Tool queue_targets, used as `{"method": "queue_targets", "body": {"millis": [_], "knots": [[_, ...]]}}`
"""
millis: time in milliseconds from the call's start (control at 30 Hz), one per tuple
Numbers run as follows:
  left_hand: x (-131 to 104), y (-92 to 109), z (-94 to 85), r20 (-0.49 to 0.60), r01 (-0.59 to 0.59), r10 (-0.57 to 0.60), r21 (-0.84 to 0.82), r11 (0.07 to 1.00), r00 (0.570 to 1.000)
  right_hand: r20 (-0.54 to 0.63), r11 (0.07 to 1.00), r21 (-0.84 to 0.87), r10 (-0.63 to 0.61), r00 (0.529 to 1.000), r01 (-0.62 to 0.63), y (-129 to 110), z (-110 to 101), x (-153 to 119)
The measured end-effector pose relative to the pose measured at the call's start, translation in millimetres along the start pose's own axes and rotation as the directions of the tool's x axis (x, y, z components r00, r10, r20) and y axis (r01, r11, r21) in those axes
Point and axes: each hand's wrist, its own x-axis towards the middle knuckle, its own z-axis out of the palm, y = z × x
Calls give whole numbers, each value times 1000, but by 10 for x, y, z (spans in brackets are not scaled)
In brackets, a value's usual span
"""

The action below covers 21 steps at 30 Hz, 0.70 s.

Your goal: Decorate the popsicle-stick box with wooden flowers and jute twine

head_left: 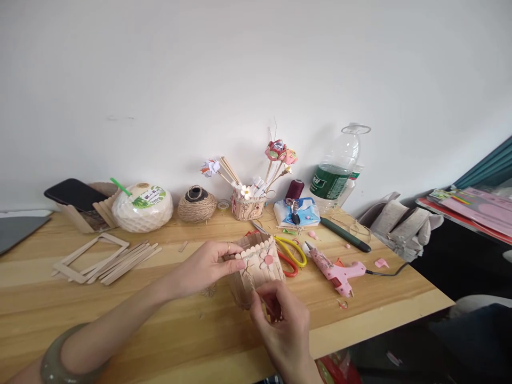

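A small pot made of craft sticks (262, 269) is tilted above the table, with a twine bow and a pink-centred flower on its front. My left hand (218, 261) holds its rim, thumb on the outside and fingers behind. At the lower front of the pot, my right hand (280, 314) is closed in a pinch. The twine bow's tail hangs down toward those fingertips, but what they hold is hidden. Yellow-handled scissors (294, 250) and red-handled scissors (290, 264) lie just behind the pot.
A pink glue gun (336, 272) with a cord rests at right, near a dark green stick-shaped tool (346, 234). Loose craft sticks (128, 261) lie left. Along the wall stand a wrapped coconut (142, 208), twine ball (196, 205), decorated flower pot (248, 208) and bottle (334, 176).
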Motion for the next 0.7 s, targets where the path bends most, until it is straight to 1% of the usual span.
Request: {"method": "queue_targets", "body": {"millis": [200,333,400,533,700], "knots": [[9,9,-9,36,19,-19,-11,1000,999,1,1000,7,-3,1000,3,13,0,34],[12,-10,-4,-21,4,-4,-17,1000,1000,-4,1000,4,-15,1000,15,17,3,36],[16,-17,3,-31,5,-6,-29,1000,999,-1,1000,-2,-14,1000,14,14,5,34],[22,-7,15,23,37,-36,-46,998,999,1,1000,-19,-13,1000,13,3,7,43],[11,20,14,24,24,-24,-14,1000,999,18,999,-30,-18,1000,19,-2,4,54]]}}
